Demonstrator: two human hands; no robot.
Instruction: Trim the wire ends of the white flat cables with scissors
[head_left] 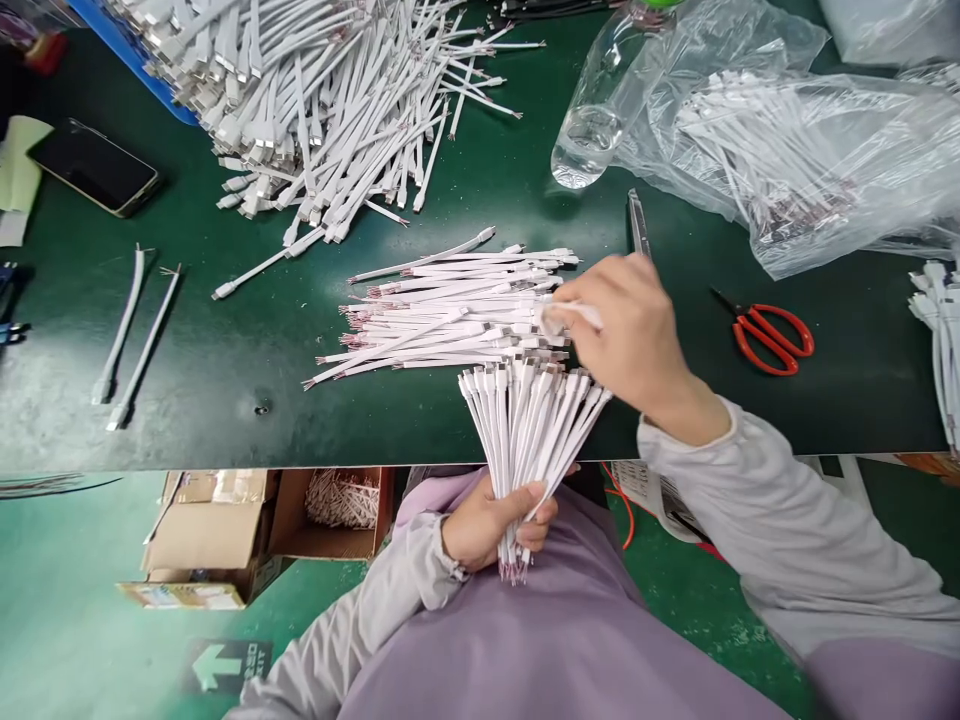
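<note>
My left hand (501, 525) is closed around a fanned bundle of short white USB cables (529, 420) at the table's front edge. Their plugs point up toward the table, and the bare reddish wire ends stick out below my fist. Over the loose row of similar white cables (442, 300), my right hand (630, 325) pinches a small crumpled white wad (570, 318), like tissue or cloth. The wad is slightly blurred, and whether it touches the cables under it I cannot tell. Just above the bundle lie the row's plug ends, partly behind my right fingers.
A big heap of white cables (322, 110) fills the back left. Red-handled cutters (772, 335), tweezers (637, 225), a clear bottle (589, 130) and bagged cables (780, 150) lie right. Two single cables (146, 340) and a phone (94, 167) lie left. Cardboard boxes (210, 535) stand below.
</note>
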